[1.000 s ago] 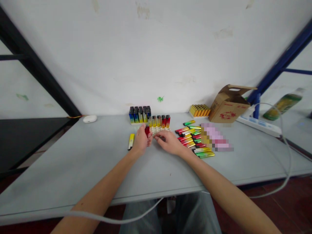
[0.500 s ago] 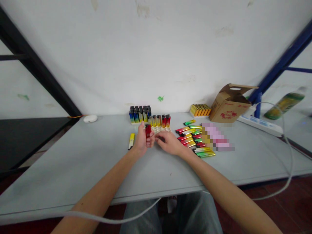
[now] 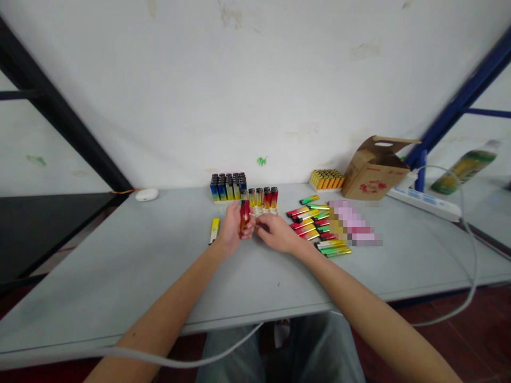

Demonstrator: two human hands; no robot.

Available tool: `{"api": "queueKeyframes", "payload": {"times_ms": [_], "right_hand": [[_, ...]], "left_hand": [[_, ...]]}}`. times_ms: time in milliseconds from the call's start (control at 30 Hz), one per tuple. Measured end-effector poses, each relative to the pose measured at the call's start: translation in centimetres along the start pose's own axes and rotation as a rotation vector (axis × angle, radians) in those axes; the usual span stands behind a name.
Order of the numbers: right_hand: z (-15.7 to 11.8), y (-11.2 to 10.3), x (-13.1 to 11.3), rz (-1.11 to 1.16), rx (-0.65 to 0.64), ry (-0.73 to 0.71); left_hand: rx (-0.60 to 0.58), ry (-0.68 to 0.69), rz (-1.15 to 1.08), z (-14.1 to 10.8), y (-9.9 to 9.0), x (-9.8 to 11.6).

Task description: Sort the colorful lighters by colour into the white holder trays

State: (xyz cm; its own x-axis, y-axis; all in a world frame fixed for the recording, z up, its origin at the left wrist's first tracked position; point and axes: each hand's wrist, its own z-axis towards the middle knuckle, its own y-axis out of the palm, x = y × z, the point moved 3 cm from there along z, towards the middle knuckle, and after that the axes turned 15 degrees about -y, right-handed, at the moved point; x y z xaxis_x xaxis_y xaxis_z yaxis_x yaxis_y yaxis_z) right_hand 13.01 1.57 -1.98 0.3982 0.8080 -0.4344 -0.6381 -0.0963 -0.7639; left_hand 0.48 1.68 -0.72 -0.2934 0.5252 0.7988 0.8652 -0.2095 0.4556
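Observation:
My left hand (image 3: 232, 230) is wrapped round a red lighter (image 3: 245, 213), which stands upright between thumb and fingers. Close to its right, my right hand (image 3: 277, 232) rests low over the table with fingers curled; what they hold, if anything, is hidden. Behind both hands is a pale holder (image 3: 271, 211) with several yellow and red lighters upright in its back part. A block of blue and yellow lighters (image 3: 227, 187) stands behind my left hand. One yellow lighter (image 3: 214, 230) lies to the left. Loose red, green and yellow lighters (image 3: 305, 229) lie right of my right hand.
A pack of orange lighters (image 3: 327, 180) and an open cardboard box (image 3: 371, 173) stand by the wall. Further right are a white power strip (image 3: 427, 204) and a bottle (image 3: 465, 167). A white case (image 3: 147, 195) sits back left. A white cable (image 3: 191, 364) crosses the front edge.
The red lighter in my left hand has turned and shows more of its body, and the thumb has come down beside it. My right hand has hardly moved.

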Motion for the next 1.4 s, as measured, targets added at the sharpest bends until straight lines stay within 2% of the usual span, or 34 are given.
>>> {"api": "queueKeyframes", "payload": {"times_ms": [267, 667, 833, 933, 1033, 1233, 1400], "right_hand": [[0.0, -0.4, -0.2, 0.024, 0.011, -0.027], [-0.2, -0.8, -0.1, -0.071, 0.045, -0.045], [-0.4, -1.5, 0.3, -0.141, 0.059, 0.023], [-0.5, -2.0, 0.5, -0.198, 0.066, 0.044], [-0.6, -2.2, 0.7, -0.270, 0.024, 0.050], [-1.1, -1.5, 0.5, -0.410, -0.194, 0.042], [-1.3, -1.1, 0.3, -0.439, -0.229, 0.021]], "left_hand": [[0.074, 0.150, 0.032, 0.2, -0.2, 0.1], [0.072, 0.301, -0.042, 0.3, -0.7, 1.1], [0.172, 0.401, 0.009, 0.5, -1.6, 1.5], [0.242, 0.414, 0.106, 0.6, -2.0, 1.6], [0.322, 0.433, 0.197, 0.5, -2.3, 1.6], [0.452, 0.536, 0.284, 0.2, -2.6, 2.1], [0.553, 0.611, 0.360, 0.3, -2.9, 2.6]]}}
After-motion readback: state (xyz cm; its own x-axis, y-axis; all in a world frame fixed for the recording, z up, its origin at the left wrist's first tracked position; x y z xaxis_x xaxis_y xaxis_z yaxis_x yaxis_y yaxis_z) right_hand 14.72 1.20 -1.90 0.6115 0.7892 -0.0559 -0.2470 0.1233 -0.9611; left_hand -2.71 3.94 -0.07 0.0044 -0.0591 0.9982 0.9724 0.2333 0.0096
